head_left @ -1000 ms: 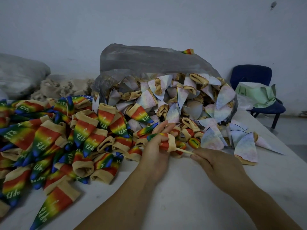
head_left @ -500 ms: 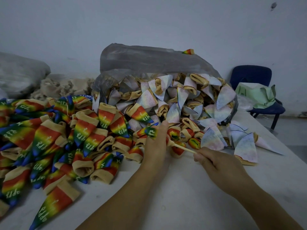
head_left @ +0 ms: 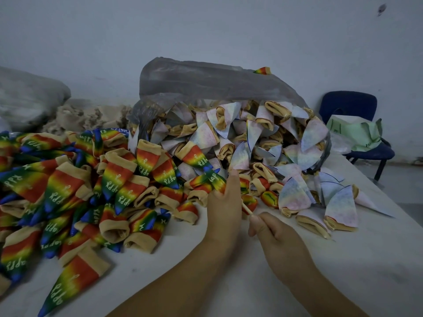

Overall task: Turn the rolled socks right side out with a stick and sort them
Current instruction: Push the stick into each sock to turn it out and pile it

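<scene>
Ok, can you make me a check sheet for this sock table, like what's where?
Surface: pale table.
Job's things: one rainbow sock held up; stick, far end hidden behind the left hand; rainbow pile on the left; pale socks spilling from a plastic bag.
Clutter: grey sack and beige fabric heap, back left.
Hands: left hand grips the rainbow sock; right hand pinches the stick.
Cables: nothing seen.
Surroundings: plain wall; blue chair holding a green bag, right.
</scene>
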`<action>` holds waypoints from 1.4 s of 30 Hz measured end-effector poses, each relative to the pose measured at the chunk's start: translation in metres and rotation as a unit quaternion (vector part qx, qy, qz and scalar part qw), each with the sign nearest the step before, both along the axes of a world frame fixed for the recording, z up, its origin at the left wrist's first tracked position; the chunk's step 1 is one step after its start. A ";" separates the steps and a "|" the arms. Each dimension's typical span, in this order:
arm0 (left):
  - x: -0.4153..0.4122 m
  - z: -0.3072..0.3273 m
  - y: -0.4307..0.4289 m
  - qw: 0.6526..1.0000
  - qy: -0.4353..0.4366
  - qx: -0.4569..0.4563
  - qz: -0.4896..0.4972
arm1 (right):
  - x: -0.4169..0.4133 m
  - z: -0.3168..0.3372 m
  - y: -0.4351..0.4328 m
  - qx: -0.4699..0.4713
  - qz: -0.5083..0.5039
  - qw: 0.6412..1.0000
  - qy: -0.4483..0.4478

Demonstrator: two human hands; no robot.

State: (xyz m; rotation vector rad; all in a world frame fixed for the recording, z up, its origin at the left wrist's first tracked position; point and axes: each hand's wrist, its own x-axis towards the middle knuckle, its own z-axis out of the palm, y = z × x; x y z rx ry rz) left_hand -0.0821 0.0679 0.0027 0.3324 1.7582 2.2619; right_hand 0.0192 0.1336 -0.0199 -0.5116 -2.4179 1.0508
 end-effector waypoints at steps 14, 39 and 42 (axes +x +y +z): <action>-0.002 -0.001 -0.002 0.996 -0.047 0.059 -0.056 | 0.008 0.018 0.036 0.078 0.037 0.995 -0.044; -0.029 -0.018 -0.011 0.998 0.055 -0.002 -0.010 | 0.003 0.009 0.036 0.041 -0.093 0.994 -0.038; -0.021 -0.019 -0.006 0.993 0.107 -0.047 -0.006 | -0.001 0.006 0.032 0.038 -0.091 0.995 -0.034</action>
